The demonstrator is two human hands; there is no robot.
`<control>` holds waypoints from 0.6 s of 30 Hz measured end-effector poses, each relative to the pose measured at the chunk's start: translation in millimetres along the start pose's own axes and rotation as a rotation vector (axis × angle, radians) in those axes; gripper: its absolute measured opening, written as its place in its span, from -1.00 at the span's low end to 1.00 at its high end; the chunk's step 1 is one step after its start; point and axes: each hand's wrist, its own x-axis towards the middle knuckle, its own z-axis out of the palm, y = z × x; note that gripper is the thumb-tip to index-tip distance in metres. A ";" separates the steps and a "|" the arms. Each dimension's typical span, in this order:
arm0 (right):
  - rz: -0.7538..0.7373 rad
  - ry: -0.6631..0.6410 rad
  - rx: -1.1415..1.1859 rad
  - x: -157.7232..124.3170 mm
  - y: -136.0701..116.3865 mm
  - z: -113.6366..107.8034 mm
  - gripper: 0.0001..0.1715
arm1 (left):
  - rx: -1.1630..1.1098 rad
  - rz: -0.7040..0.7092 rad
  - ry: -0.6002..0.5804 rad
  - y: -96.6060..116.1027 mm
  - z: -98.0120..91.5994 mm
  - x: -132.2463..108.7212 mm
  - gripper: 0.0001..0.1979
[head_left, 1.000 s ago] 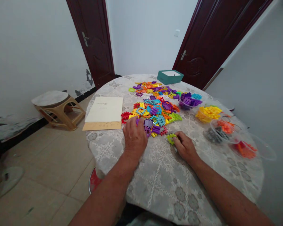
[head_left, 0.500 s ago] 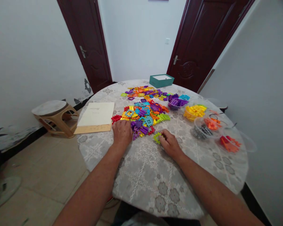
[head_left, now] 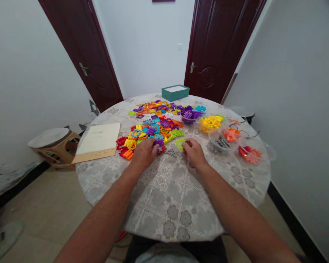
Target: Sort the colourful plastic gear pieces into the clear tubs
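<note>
A heap of colourful plastic gear-shaped building pieces (head_left: 142, 133) lies on the round table. My left hand (head_left: 144, 154) is at its near edge, thumb and fingers closed around a purple gear piece (head_left: 159, 142). My right hand (head_left: 194, 152), to the right of the heap, pinches a lime-green gear piece (head_left: 180, 144) by its edge, just over the tablecloth. Between the two hands lies a small dark grey piece (head_left: 170, 153). Orange rod pieces (head_left: 127, 155) lie left of my left hand.
Clear tubs hold purple pieces (head_left: 190, 116), yellow pieces (head_left: 210, 122), grey pieces (head_left: 220, 143) and red-orange pieces (head_left: 249, 154) on the right. A second heap (head_left: 153, 107) and a green box (head_left: 175, 94) lie farther back. A paper sheet (head_left: 98, 138) is at left; a stool (head_left: 55, 146) stands beyond.
My left hand has moved right along the heap, uncovering orange rods and yellow pieces. The right hand has lifted the lime-green piece slightly. A grey piece now shows between them. The view has shifted.
</note>
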 end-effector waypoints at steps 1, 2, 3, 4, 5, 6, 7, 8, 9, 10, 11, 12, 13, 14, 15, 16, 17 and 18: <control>0.005 0.021 0.008 2.7 0.0 -3.2 -0.64 | -0.059 0.007 -0.045 6.0 2.2 1.4 -0.67; 0.011 0.035 0.012 4.8 0.5 -5.5 -0.63 | -0.113 0.009 -0.092 11.7 4.6 2.1 -0.65; 0.020 0.045 0.008 6.3 1.2 -6.8 -0.63 | -0.155 0.005 -0.136 16.8 7.2 2.1 -0.64; 0.028 0.046 -0.001 7.1 2.2 -7.3 -0.63 | -0.182 -0.001 -0.175 21.1 9.9 1.5 -0.64; 0.037 0.043 -0.012 7.2 3.2 -6.9 -0.62 | -0.193 -0.005 -0.208 24.5 12.7 0.3 -0.65; 0.046 0.035 -0.023 6.6 4.1 -5.8 -0.61 | -0.184 -0.008 -0.233 26.9 15.6 -1.2 -0.67; 0.050 0.024 -0.032 5.3 4.6 -4.1 -0.59 | -0.158 -0.008 -0.248 28.4 18.4 -3.1 -0.68; 0.047 0.010 -0.039 3.6 4.8 -2.1 -0.58 | -0.115 -0.007 -0.258 28.9 21.3 -5.2 -0.70; 0.037 -0.007 -0.043 1.5 4.7 0.3 -0.56 | -0.062 -0.007 -0.265 28.6 24.0 -7.3 -0.70; 0.020 -0.027 -0.045 -0.8 4.2 2.8 -0.54 | -0.007 -0.008 -0.271 27.4 26.6 -9.1 -0.70; -0.002 -0.048 -0.044 -3.2 3.5 5.4 -0.53 | 0.035 -0.010 -0.274 25.8 29.0 -10.5 -0.71; -0.026 -0.070 -0.041 -5.6 2.7 8.0 -0.53 | 0.053 -0.013 -0.267 23.8 30.9 -11.4 -0.71; -0.050 -0.091 -0.036 -7.9 1.8 10.6 -0.53 | 0.034 -0.017 -0.248 22.1 32.2 -11.6 -0.72; -0.072 -0.107 -0.031 -10.1 1.1 13.1 -0.55 | -0.022 -0.023 -0.209 21.2 32.2 -11.5 -0.73; -0.093 -0.119 -0.028 -12.3 0.5 15.5 -0.57 | -0.112 -0.029 -0.152 21.4 30.6 -11.3 -0.75; -0.111 -0.124 -0.029 -14.2 0.0 17.5 -0.58 | -0.227 -0.035 -0.073 23.3 26.7 -12.0 -0.78; -0.129 -0.120 -0.035 -16.0 -0.2 19.1 -0.59 | -0.354 -0.042 0.023 27.0 20.2 -14.6 -0.80; -0.147 -0.104 -0.048 -17.5 -0.3 20.2 -0.59 | -0.482 -0.037 0.124 32.3 10.7 -20.2 -0.83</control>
